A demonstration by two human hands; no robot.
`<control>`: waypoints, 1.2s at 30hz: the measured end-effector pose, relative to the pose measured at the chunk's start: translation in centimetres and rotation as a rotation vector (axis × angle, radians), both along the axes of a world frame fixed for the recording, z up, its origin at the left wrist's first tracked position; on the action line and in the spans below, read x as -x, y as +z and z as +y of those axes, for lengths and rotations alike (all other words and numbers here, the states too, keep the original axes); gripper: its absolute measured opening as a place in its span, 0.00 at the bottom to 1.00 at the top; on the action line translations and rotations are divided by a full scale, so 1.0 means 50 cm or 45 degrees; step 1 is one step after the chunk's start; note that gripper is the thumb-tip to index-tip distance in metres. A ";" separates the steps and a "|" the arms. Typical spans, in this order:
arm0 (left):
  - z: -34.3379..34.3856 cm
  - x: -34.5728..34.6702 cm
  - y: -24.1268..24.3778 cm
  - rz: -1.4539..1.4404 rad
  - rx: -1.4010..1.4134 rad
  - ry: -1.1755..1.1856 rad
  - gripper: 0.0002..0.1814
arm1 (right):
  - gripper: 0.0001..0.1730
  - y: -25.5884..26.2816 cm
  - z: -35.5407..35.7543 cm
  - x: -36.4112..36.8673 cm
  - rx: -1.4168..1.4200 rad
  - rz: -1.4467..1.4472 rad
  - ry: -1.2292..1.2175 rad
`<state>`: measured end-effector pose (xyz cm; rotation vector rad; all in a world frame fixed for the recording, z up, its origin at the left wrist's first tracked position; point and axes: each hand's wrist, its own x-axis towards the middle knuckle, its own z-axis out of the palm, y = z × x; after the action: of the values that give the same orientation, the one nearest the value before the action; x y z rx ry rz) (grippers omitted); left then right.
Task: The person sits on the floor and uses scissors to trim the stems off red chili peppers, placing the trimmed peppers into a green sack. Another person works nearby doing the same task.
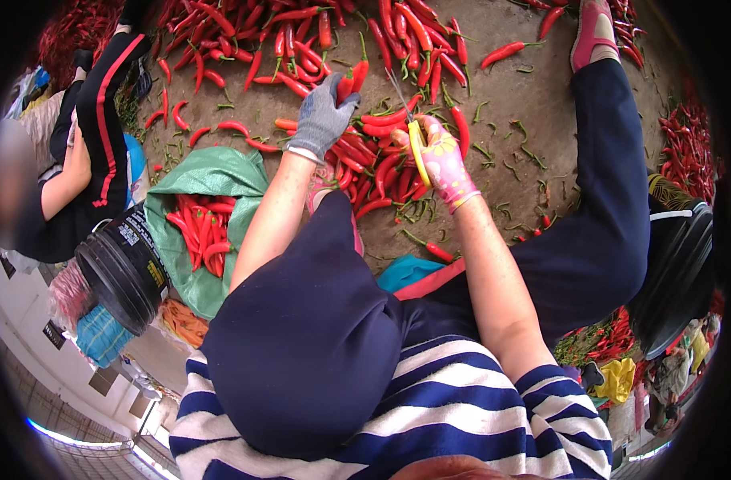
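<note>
My left hand [323,117], in a grey knitted glove, is closed around red chili peppers [359,75], one with its green stem pointing up. Yellow-handled scissors [418,150] are in my right hand [442,157], which wears a pink flowered glove with worn fingertips. The thin blades point up and away, a little right of the left hand, apart from the held chilies. Beneath and between my hands lies a heap of red chilies [371,159] on the concrete floor. Cut green stems [422,210] are scattered beside it.
A green woven sack [251,180] holding chilies lies open at my left, beside a black bucket [128,264]. Farther ahead spreads a larger chili pile [293,36]. Another person [59,174] sits at the left. At right stands another black bucket [671,270].
</note>
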<state>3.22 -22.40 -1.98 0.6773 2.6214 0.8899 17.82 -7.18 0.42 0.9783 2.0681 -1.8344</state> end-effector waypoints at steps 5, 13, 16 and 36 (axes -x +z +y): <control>-0.033 -0.018 0.032 -0.051 0.040 -0.233 0.25 | 0.27 -0.001 -0.010 0.005 0.295 0.091 -0.078; 0.054 0.041 0.046 -0.130 0.085 -0.201 0.27 | 0.10 -0.023 0.003 0.007 0.726 0.282 -0.551; 0.117 0.084 -0.003 0.005 0.196 -0.052 0.30 | 0.14 -0.006 0.013 0.007 0.597 0.180 -0.585; 0.004 0.000 0.042 -0.193 -0.142 -0.208 0.23 | 0.24 -0.050 0.016 0.004 0.430 0.215 -0.234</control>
<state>3.19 -22.19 0.14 0.8061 2.3604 1.0021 17.62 -6.39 -2.09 0.9758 1.7143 -2.3356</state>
